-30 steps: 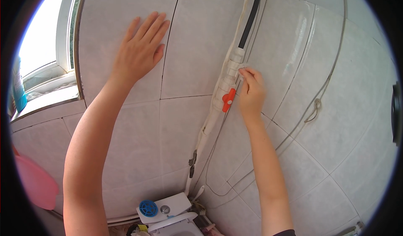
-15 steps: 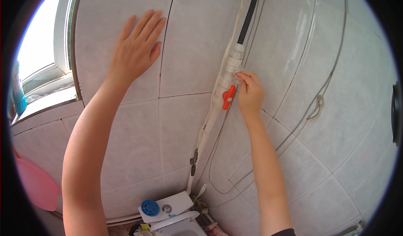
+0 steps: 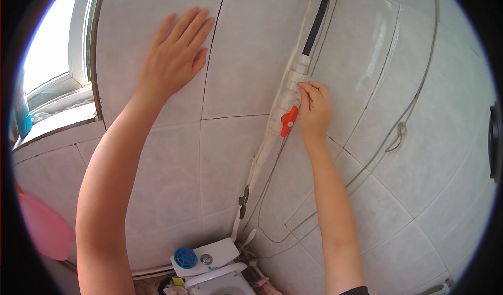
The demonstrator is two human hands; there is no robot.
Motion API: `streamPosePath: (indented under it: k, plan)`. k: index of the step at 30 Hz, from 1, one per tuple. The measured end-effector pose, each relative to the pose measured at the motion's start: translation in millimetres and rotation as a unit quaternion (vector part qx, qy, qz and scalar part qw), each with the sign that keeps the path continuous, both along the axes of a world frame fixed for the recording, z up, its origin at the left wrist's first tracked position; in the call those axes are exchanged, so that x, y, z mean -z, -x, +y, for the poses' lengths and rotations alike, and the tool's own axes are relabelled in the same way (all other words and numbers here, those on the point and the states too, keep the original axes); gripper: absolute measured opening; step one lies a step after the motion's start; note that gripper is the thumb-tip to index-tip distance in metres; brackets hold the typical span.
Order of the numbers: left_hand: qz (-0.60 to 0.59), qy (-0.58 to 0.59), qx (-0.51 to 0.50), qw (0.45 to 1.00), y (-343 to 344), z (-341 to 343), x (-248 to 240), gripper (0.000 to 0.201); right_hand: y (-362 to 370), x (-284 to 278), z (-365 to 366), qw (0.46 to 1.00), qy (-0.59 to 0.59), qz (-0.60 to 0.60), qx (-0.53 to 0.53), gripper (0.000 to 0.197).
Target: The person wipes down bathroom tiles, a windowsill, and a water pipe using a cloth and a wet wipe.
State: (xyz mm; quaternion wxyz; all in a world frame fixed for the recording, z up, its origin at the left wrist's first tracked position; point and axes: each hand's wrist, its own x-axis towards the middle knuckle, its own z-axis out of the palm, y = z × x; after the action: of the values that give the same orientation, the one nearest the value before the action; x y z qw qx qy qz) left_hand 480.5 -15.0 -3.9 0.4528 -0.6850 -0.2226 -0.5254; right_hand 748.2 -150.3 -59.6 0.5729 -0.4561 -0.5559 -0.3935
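My left hand (image 3: 170,61) lies flat with its fingers stretched out against the pale tiled wall (image 3: 246,48). In the corner a white plastic pipe (image 3: 266,151) runs down the wall, with white fittings (image 3: 298,80) along its upper part. My right hand (image 3: 318,109) has its thumb and forefinger pinched together at these fittings. Whatever lies between the fingertips is too small or hidden to name. Just below them sits a red valve handle (image 3: 288,121) on the pipe. A black hose (image 3: 317,22) goes upward from the topmost fitting.
Low in the corner stands a toilet tank (image 3: 226,252) with a round blue plastic piece (image 3: 185,258) on top. A grey cable (image 3: 403,111) with a loop hangs across the right wall. At left are a window (image 3: 52,38) and a pink plastic basin (image 3: 44,227).
The view has shifted slightly. My right fingertips have moved a little up along the pipe fittings. My left hand stays flat on the wall.
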Motion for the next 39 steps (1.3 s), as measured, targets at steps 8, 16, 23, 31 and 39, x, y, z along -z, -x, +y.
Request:
streamPosePath:
  k: [8,16,23,31,39]
  plan:
    - [-0.002,-0.003,0.005,1.0,-1,2,0,0.053,-9,-17,8,0.953,0.05,-0.219,0.202,0.015]
    - [-0.005,-0.042,0.002,0.999,-2,3,-1,0.042,-21,-6,-3,0.941,0.053,-0.234,0.238,0.018]
    - [-0.007,-0.04,0.001,0.999,0,6,1,0.043,-1,-16,-1,0.949,0.067,-0.231,0.206,0.011]
    - [-0.003,-0.012,0.009,1.0,-2,6,1,0.05,4,-12,-5,0.976,0.04,-0.136,0.163,0.009]
    - [-0.004,-0.007,0.011,1.0,-1,7,1,0.051,4,0,10,0.963,0.097,-0.137,0.212,0.01]
